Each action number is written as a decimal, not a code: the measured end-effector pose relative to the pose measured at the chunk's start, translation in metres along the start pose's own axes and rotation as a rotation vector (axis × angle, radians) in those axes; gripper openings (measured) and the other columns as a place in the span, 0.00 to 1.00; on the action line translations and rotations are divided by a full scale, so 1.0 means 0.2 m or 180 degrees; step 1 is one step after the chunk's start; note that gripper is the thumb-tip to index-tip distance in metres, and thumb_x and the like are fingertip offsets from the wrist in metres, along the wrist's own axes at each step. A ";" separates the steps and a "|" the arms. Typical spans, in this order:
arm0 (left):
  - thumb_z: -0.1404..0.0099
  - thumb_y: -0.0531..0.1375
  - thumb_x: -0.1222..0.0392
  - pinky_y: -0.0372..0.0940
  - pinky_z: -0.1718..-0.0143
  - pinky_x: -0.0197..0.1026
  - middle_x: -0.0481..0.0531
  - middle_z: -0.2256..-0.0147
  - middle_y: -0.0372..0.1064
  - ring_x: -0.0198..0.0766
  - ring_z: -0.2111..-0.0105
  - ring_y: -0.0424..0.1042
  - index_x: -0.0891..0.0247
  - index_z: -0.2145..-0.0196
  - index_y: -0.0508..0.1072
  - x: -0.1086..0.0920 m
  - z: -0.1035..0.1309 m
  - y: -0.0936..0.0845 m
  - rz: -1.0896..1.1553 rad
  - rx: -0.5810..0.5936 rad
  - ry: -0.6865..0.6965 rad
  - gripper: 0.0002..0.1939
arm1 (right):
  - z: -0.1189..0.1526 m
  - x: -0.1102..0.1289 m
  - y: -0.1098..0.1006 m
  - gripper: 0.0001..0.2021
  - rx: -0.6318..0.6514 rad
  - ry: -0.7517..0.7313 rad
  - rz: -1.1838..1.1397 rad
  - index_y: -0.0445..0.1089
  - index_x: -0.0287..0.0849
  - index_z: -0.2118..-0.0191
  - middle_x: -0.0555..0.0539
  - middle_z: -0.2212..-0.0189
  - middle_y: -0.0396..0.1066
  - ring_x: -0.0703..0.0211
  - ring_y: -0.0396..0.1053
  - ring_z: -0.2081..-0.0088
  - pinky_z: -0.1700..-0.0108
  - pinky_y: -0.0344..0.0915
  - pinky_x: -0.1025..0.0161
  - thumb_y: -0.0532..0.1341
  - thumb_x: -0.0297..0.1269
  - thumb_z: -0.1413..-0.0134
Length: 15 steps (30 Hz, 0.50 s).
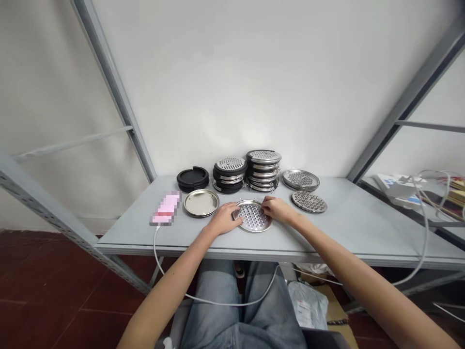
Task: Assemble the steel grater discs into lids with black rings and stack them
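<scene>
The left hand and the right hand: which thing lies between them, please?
The head view shows a patterned disc between the left hand and the right hand, each touching it near its edge.

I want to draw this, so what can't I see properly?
All in the head view:
- Pink thing: big blurry squares hide its details.
- Disc between the hands: the left hand and right hand cover parts of its rim.
- Right fingertips: partly hidden by the curled hand.
- Parcel label: writing too small to read.
- Jeans: cut off by the bottom edge.
</scene>
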<state>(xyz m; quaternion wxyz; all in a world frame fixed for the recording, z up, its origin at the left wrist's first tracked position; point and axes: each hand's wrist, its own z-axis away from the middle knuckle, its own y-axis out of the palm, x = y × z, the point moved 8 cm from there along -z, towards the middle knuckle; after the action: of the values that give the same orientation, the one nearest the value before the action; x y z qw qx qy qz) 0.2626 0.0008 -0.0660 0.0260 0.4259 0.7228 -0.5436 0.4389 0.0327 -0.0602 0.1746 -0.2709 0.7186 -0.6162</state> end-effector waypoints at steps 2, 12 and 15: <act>0.42 0.63 0.54 0.57 0.40 0.49 0.60 0.46 0.67 0.49 0.43 0.64 0.64 0.53 0.75 0.00 0.00 0.00 0.0002 0.0013 0.0006 0.20 | 0.00 -0.01 0.01 0.10 -0.0007 0.0029 -0.0008 0.76 0.39 0.68 0.43 0.63 0.72 0.60 0.71 0.66 0.60 0.63 0.67 0.57 0.26 0.49; 0.42 0.63 0.52 0.57 0.40 0.50 0.62 0.44 0.66 0.50 0.42 0.63 0.66 0.52 0.74 0.00 0.00 0.01 0.0085 0.0064 -0.0031 0.23 | 0.00 0.00 -0.02 0.11 -0.0047 0.0089 -0.0082 0.76 0.38 0.69 0.42 0.64 0.73 0.58 0.71 0.65 0.59 0.63 0.66 0.56 0.25 0.50; 0.42 0.63 0.52 0.57 0.40 0.50 0.62 0.45 0.66 0.50 0.42 0.63 0.66 0.52 0.75 0.01 0.00 0.01 0.0076 0.0044 -0.0056 0.22 | 0.00 0.00 -0.01 0.11 -0.0089 0.0081 -0.0099 0.76 0.38 0.69 0.42 0.64 0.73 0.57 0.71 0.65 0.59 0.63 0.65 0.56 0.25 0.51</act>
<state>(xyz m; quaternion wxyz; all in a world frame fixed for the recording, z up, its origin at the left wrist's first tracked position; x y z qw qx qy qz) 0.2627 0.0015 -0.0684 0.0359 0.4299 0.7136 -0.5519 0.4394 0.0315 -0.0575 0.1520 -0.2766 0.7251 -0.6121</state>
